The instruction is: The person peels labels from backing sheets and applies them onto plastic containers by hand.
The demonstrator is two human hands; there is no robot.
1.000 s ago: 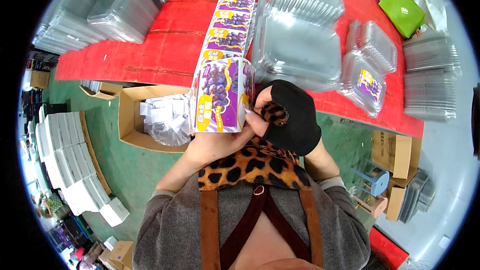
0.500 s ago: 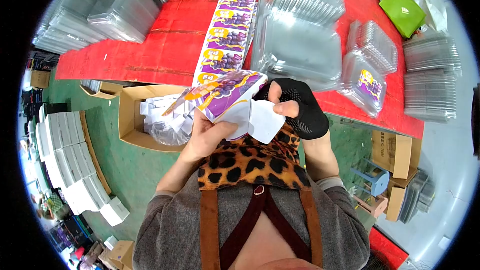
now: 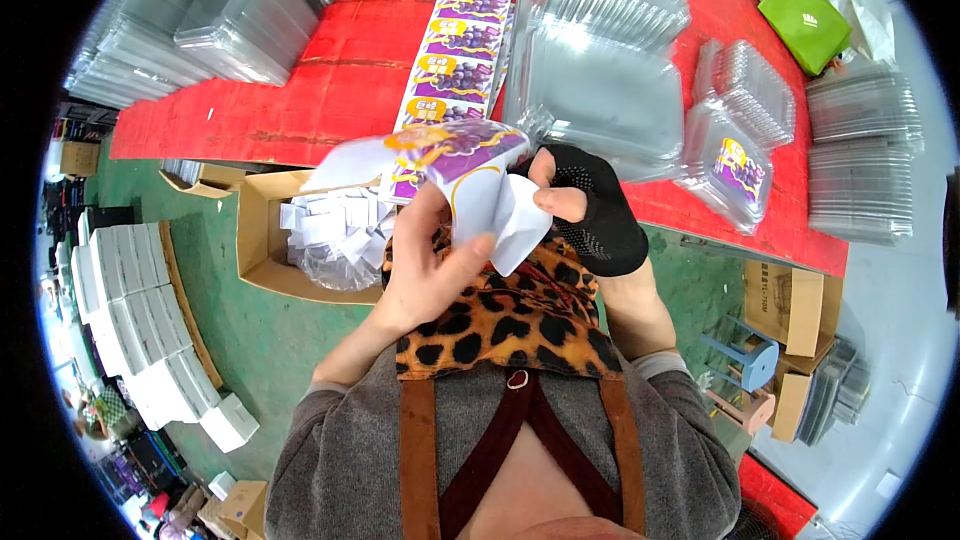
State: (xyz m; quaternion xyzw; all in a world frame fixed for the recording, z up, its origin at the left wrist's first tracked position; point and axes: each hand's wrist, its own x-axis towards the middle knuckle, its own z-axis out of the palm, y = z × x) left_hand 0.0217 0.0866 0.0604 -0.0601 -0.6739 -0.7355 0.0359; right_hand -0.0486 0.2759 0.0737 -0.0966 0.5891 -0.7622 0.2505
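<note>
My bare left hand (image 3: 418, 275) grips a bent purple-and-orange grape label sheet (image 3: 465, 148) from below, its thumb against the white paper side. My right hand (image 3: 596, 212) wears a black glove with bare thumb and fingertip. These pinch a curled white paper flap (image 3: 522, 218) at the sheet's right side. Whether the flap is peeled backing or the sheet's own underside, I cannot tell. Just beyond, more grape label strips (image 3: 462, 40) lie on the red table (image 3: 340, 70). A clear plastic box (image 3: 735, 165) with a grape label sits to the right.
Clear plastic lids or trays (image 3: 600, 90) are stacked beyond my hands, with more stacks (image 3: 250, 20) at the left and right. Below the table's front edge, a cardboard box (image 3: 262, 240) holds white paper pieces. A green bag (image 3: 805, 25) lies at the back right.
The label sheet has swung and folded, its left end now blurred and showing white. My left hand has shifted its grip, and the white flap has curled more.
</note>
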